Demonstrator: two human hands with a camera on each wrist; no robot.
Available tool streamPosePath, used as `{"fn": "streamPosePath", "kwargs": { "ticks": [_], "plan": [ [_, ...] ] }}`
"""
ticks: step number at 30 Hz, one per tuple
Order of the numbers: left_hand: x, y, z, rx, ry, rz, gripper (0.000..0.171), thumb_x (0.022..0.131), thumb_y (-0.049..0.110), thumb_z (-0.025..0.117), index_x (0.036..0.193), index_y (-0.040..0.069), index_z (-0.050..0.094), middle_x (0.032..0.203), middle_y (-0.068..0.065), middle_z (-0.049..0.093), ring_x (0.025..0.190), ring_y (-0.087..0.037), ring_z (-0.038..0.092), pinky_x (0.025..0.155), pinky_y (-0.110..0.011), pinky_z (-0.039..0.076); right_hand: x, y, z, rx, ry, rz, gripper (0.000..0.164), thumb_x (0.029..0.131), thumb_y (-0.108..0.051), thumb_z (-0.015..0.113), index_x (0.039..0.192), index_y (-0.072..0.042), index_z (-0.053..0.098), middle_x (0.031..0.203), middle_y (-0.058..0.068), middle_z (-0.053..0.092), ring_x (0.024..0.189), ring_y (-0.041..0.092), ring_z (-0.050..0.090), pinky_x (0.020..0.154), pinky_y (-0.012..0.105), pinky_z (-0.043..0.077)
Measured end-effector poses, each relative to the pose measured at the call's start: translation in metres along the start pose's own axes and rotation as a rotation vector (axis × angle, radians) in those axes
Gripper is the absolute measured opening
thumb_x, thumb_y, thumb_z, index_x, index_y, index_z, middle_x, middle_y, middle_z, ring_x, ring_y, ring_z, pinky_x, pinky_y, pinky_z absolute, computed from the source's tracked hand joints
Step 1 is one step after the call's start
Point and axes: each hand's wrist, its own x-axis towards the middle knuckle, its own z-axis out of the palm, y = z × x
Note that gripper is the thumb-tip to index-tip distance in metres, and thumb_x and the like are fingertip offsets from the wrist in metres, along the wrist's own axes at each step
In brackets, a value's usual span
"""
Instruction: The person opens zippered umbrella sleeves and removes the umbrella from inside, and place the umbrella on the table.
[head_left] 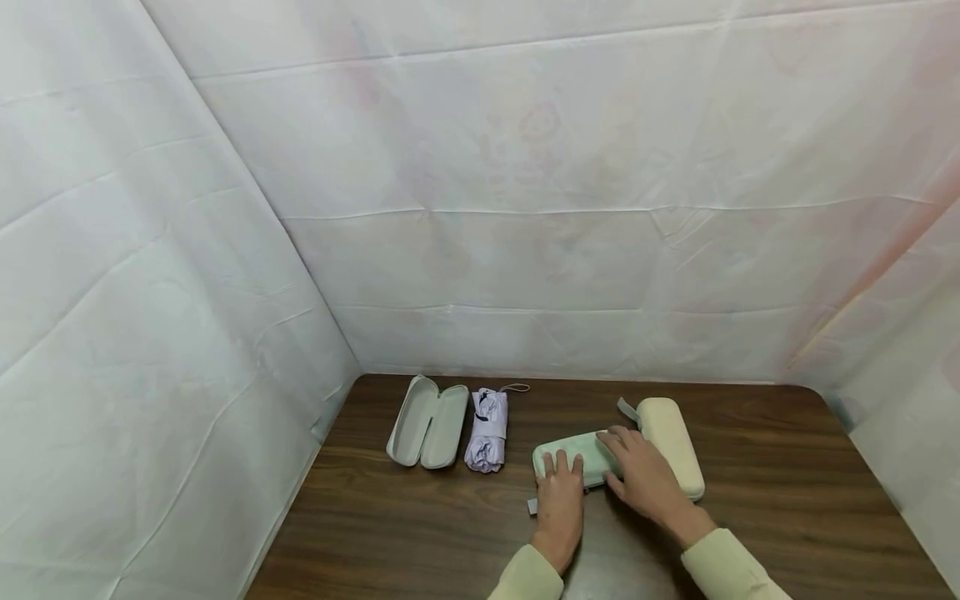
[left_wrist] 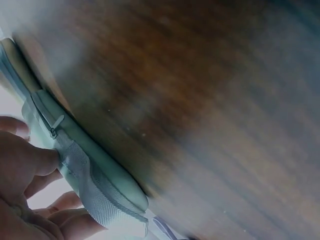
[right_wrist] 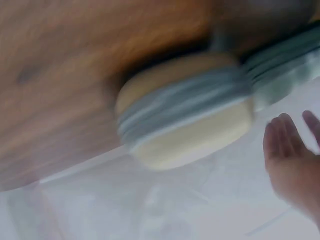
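Note:
A mint green zip case [head_left: 564,447] lies flat on the table, with a grey strap [left_wrist: 92,187] and a zipper pull [left_wrist: 56,125] on its near side. My left hand [head_left: 558,504] holds its left part, fingers over the top and thumb against the zipper side. Over the case's right end is my right hand [head_left: 643,473], fingers extended; in the right wrist view these fingers [right_wrist: 284,135] are straight and grip nothing. A cream zip case [head_left: 671,446] with a grey zipper band lies just right of the green one, partly behind the right hand.
Farther left on the brown wooden table [head_left: 360,517] lies a folded lilac umbrella [head_left: 489,429] with a wrist loop. Left of it, a pale hard glasses case [head_left: 444,427] stands with its lid up. White sheeting [head_left: 525,167] encloses the table's back and sides.

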Motion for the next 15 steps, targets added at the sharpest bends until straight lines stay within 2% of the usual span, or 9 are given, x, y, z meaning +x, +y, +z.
{"fn": "streamPosePath", "kwargs": {
  "ticks": [3,5,8,15],
  "plan": [
    [0.000,-0.001,-0.003,-0.015,-0.023,0.007,0.036,0.087,0.020,0.081,0.123,0.024,0.079,0.120,-0.009,0.067,0.114,-0.032,0.072,0.080,-0.044,0.063,0.000,0.010,-0.004,0.034,-0.105,-0.001,0.072,0.083,-0.017,0.090,0.146,-0.001,0.060,0.149,0.026,0.056,0.130,0.046,0.058,0.101,0.060,0.052],
    [0.000,-0.001,-0.003,-0.020,-0.031,0.012,0.035,0.088,0.019,0.078,0.123,0.025,0.079,0.121,-0.008,0.068,0.115,-0.032,0.071,0.080,-0.045,0.063,-0.001,0.015,-0.005,0.056,-0.160,0.000,0.070,0.085,-0.016,0.088,0.148,-0.002,0.059,0.153,0.027,0.052,0.136,0.049,0.054,0.105,0.063,0.049],
    [-0.001,-0.001,0.000,-0.022,-0.033,0.022,0.035,0.088,0.018,0.077,0.122,0.026,0.079,0.122,-0.007,0.068,0.116,-0.032,0.071,0.081,-0.045,0.063,-0.001,0.019,-0.005,0.081,-0.207,-0.002,0.066,0.087,-0.014,0.086,0.147,-0.002,0.061,0.153,0.028,0.053,0.136,0.050,0.054,0.106,0.063,0.048],
    [0.001,-0.006,0.000,-0.030,-0.053,0.036,0.040,0.082,0.020,0.087,0.120,0.028,0.079,0.122,-0.005,0.068,0.119,-0.030,0.070,0.085,-0.045,0.062,-0.001,0.014,-0.008,0.107,-0.222,0.028,0.062,0.087,-0.014,0.086,0.143,-0.001,0.064,0.146,0.028,0.058,0.131,0.047,0.058,0.103,0.059,0.051]
  ]
}}
